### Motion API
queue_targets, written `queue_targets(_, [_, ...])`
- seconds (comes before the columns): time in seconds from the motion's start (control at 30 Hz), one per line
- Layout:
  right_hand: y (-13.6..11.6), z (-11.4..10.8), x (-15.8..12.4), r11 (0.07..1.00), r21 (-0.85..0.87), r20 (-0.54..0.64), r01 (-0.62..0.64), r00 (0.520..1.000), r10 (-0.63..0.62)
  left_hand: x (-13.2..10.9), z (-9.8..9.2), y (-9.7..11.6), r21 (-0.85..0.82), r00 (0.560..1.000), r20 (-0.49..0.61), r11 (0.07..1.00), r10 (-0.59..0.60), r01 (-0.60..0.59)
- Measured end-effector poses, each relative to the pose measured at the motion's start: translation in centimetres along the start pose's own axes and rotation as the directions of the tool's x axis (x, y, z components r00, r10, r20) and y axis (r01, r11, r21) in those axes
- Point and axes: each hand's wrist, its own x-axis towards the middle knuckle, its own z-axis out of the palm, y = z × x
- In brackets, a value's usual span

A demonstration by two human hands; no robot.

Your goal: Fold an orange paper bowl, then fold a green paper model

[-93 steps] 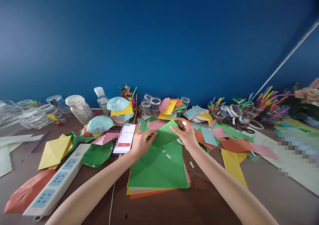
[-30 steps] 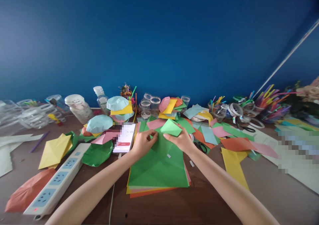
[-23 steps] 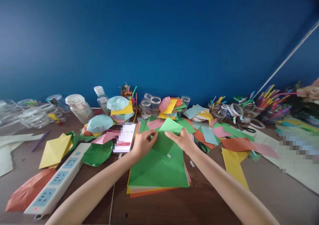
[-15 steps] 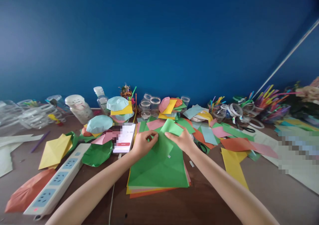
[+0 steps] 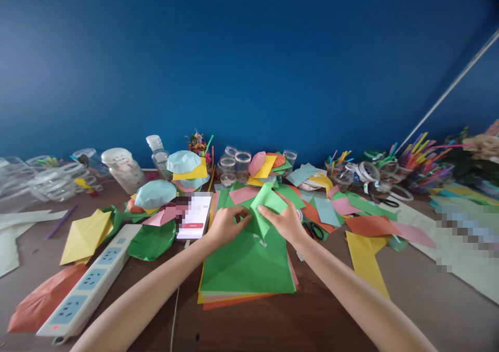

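A light green piece of folded paper (image 5: 266, 202) is held up between my hands, its lower end narrowing to a point. My right hand (image 5: 284, 221) grips it from the right, thumb across its front. On the other side, my left hand (image 5: 229, 224) pinches its left edge with thumb and fingertips; the fingertips are partly hidden. Beneath both hands lies a stack of coloured paper sheets (image 5: 245, 271), green on top, with yellow, pink and orange edges showing. Small white scraps (image 5: 263, 243) rest on the top sheet.
Left of the stack are a phone (image 5: 197, 217), a green paper shape (image 5: 153, 240) and a white power strip (image 5: 91, 284). Black-handled scissors (image 5: 315, 230) lie by my right wrist. Clear cups (image 5: 242, 165), coloured paper pieces (image 5: 326, 210) and tape rolls (image 5: 368, 172) stand or lie farther back.
The green paper has been turned and bent in my hands, and its lower part now looks narrower and pointed. More white scraps show on the stack. Both hands have shifted only slightly.
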Motion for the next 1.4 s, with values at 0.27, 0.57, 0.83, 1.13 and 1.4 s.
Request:
queue_targets(0.27, [-0.1, 0.1, 0.1, 0.995, 0.062, 0.062, 0.080, 0.995, -0.083, 0.1, 0.1, -0.5, 0.012, 0.997, -0.016, 0.997, -0.080, 0.080])
queue_targets(0.57, [0.5, 0.9, -0.2, 0.990, 0.133, 0.086, -0.046, 0.996, 0.034, 0.0, 0.4, -0.7, -0.128, 0.995, -0.008, 0.987, -0.095, 0.093])
queue_targets(0.83, [0.9, 1.6, -0.6, 0.986, 0.160, 0.038, -0.038, 0.999, 0.033, 0.4, 0.4, -0.6, -0.505, 0.982, 0.112, 0.843, -0.151, 0.187])
queue_targets(1.13, [1.1, 1.6, -0.3, 0.980, 0.192, 0.035, -0.046, 0.999, 0.040, 0.4, 0.7, -0.6, -0.665, 0.962, 0.144, 0.697, -0.230, 0.266])
queue_targets(1.4, [1.0, 1.9, -0.3, 0.971, 0.235, 0.094, -0.043, 0.995, 0.021, 0.5, 0.9, -0.9, -0.625, 0.958, 0.111, 0.731, -0.266, 0.275])
